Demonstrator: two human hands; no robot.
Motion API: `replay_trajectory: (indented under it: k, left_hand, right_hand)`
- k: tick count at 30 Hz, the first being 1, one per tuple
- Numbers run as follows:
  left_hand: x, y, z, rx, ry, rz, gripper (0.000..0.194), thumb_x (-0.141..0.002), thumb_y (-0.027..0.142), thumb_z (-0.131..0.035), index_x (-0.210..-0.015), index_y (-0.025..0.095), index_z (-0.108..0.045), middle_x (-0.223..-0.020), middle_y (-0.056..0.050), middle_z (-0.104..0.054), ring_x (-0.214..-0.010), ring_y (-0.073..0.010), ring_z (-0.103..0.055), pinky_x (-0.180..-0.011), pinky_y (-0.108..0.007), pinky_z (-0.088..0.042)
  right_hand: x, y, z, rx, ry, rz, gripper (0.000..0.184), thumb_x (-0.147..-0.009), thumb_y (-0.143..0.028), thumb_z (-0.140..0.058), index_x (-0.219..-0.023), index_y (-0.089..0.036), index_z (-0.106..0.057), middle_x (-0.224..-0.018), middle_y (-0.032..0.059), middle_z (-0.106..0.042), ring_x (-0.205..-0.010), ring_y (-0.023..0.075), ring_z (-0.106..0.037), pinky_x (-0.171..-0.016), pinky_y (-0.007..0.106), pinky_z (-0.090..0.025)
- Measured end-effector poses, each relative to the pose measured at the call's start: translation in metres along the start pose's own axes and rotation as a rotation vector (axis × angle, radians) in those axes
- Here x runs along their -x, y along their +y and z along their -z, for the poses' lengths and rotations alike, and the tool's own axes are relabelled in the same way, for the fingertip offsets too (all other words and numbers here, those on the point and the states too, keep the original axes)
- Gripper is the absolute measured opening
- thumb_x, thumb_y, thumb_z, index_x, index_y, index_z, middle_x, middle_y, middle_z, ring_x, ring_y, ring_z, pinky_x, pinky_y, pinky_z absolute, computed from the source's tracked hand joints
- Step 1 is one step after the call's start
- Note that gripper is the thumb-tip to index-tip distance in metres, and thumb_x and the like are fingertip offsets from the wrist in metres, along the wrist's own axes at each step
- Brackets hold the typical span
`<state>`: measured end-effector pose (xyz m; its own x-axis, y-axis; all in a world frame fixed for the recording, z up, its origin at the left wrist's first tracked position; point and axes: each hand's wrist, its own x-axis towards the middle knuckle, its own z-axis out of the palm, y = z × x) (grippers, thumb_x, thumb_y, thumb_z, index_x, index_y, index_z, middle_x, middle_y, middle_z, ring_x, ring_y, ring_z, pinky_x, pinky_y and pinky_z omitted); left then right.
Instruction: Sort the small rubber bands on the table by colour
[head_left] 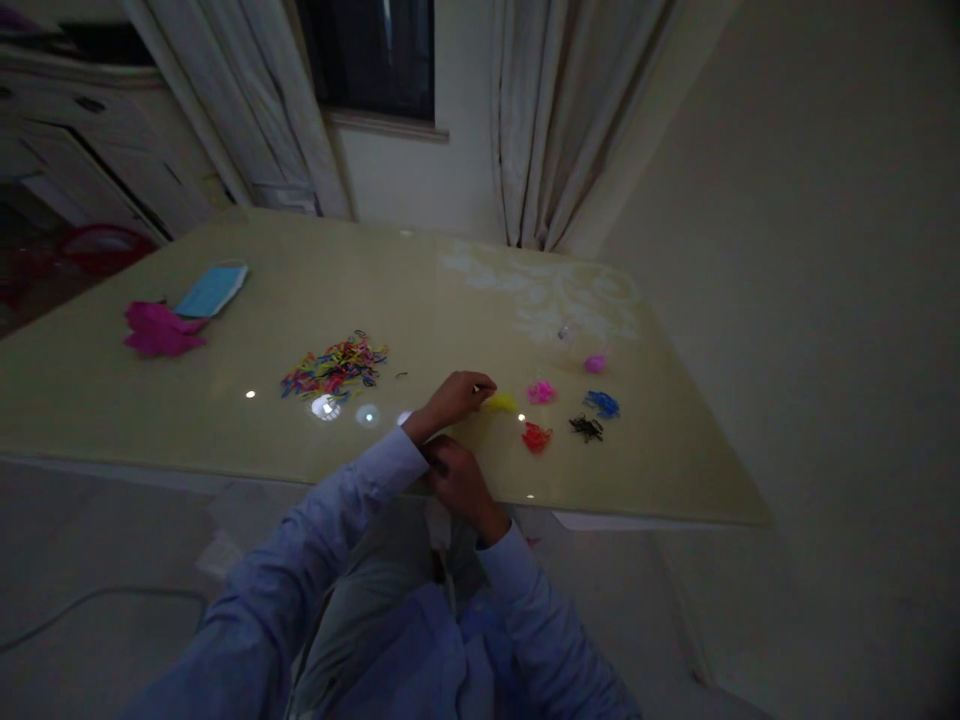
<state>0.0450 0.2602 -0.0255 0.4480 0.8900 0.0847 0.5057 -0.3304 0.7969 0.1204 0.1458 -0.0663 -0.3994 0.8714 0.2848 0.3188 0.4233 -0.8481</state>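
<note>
A mixed heap of coloured rubber bands (335,367) lies on the glossy table (420,290). To its right sit small sorted piles: yellow (500,402), pink (541,392), red (535,437), black (586,428) and blue (602,404). My left hand (455,396) reaches across to the yellow pile, its fingers pinched together at the pile's edge. My right hand (455,478) rests at the table's near edge under the left wrist, fingers curled; what they hold, if anything, is hidden.
A blue face mask (211,290) and a magenta cloth-like thing (159,331) lie at the far left. A small pink object (595,363) sits behind the piles. Curtains (555,110), a window and a cabinet (82,130) stand beyond the table.
</note>
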Motion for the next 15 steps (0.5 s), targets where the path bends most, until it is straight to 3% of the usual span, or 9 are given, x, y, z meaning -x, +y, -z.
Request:
replay_trajectory:
  k: [8, 15]
  left_hand:
    - [0.003, -0.014, -0.005, 0.184, -0.024, -0.016, 0.022, -0.085, 0.018, -0.054, -0.098, 0.01, -0.071, -0.087, -0.008, -0.073, -0.063, -0.0113, -0.064, -0.065, -0.022, -0.049]
    - [-0.009, -0.011, -0.008, 0.438, -0.077, -0.091, 0.023, -0.08, 0.015, -0.056, -0.098, 0.009, -0.069, -0.103, -0.013, -0.072, -0.078, -0.0141, -0.069, -0.076, -0.026, -0.053]
  right_hand:
    - [-0.004, -0.003, -0.001, 0.069, 0.06, -0.01, 0.018, -0.084, -0.011, -0.054, -0.09, -0.018, -0.07, -0.088, 0.0062, -0.068, -0.083, 0.0181, -0.061, -0.077, 0.029, -0.047]
    - [-0.001, -0.002, -0.001, 0.1, 0.093, 0.001, 0.016, -0.084, -0.013, -0.054, -0.088, -0.017, -0.069, -0.087, 0.007, -0.068, -0.083, 0.0183, -0.062, -0.077, 0.029, -0.048]
